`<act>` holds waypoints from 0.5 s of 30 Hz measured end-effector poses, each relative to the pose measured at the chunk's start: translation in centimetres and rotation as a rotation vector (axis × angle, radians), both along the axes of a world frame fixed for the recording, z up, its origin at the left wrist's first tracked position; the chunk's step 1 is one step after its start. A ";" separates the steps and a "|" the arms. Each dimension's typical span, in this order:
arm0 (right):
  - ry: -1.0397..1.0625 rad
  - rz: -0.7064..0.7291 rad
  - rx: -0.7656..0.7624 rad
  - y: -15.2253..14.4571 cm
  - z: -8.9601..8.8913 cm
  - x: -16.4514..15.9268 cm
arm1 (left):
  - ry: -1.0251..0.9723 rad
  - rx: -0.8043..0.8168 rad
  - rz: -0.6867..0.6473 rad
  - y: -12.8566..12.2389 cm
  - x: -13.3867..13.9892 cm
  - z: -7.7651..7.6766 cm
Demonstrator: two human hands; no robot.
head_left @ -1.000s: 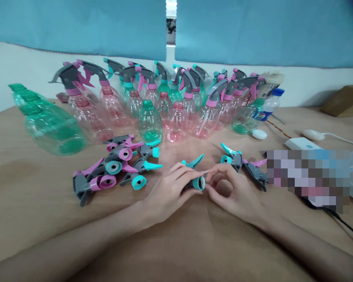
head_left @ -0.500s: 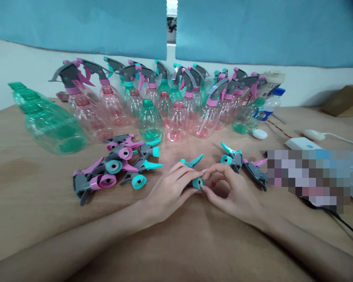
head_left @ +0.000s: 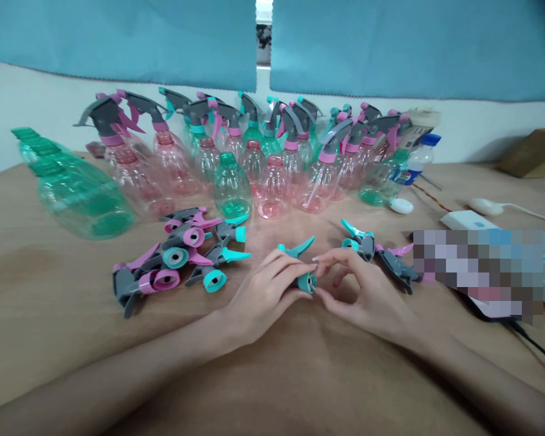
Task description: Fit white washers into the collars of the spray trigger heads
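A grey trigger spray head (head_left: 306, 282) with a teal collar and teal trigger is in my left hand (head_left: 263, 289), its open collar facing me and to the right. The left fingers wrap over its body and hide most of it. My right hand (head_left: 370, 292) curves in from the right, thumb and index fingertips at the collar's rim, the other fingers bent. To the left lies a pile of spray heads with pink collars (head_left: 166, 280) and teal collars (head_left: 215, 280). Right of my hands rest a teal spray head (head_left: 358, 242) and a pink-trigger one (head_left: 396, 269).
Rows of bottles stand behind, several topped with spray heads; a green bottle (head_left: 233, 191) and a pink bottle (head_left: 273, 191) have open necks. Green bottles (head_left: 79, 194) stand far left. A white oval case (head_left: 401, 206), a white box (head_left: 470, 221) and a phone-like device (head_left: 485, 312) with a cable lie right.
My right hand has shifted slightly, its fingers opening a little around the collar. The left hand keeps hold of the spray head in nearly the same place.
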State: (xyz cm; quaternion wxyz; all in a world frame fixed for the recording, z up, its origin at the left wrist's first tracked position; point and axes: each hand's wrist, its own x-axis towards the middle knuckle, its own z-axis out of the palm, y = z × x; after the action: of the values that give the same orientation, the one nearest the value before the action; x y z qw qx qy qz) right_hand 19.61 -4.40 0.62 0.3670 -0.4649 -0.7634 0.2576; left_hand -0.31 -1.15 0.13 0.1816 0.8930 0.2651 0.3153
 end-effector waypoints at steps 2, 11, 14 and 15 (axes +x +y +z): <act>-0.025 -0.013 0.032 0.1 -0.1 0.0 | -0.016 0.007 0.003 0.0 0.0 0.0; -0.021 -0.140 0.177 -0.1 -0.7 -1.2 | -0.031 -0.016 0.016 0.1 0.1 -0.1; 0.035 -0.179 0.153 -0.2 -0.9 -1.6 | -0.049 -0.041 0.014 0.2 0.1 -0.1; 0.046 -0.179 0.149 -0.2 -0.9 -1.6 | -0.056 -0.059 0.022 0.2 0.1 0.0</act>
State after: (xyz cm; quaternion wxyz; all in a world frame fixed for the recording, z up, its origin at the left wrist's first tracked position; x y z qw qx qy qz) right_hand 18.00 -4.62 -0.29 0.4396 -0.4966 -0.7272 0.1772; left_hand -0.21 -0.95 0.09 0.2120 0.8750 0.2787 0.3343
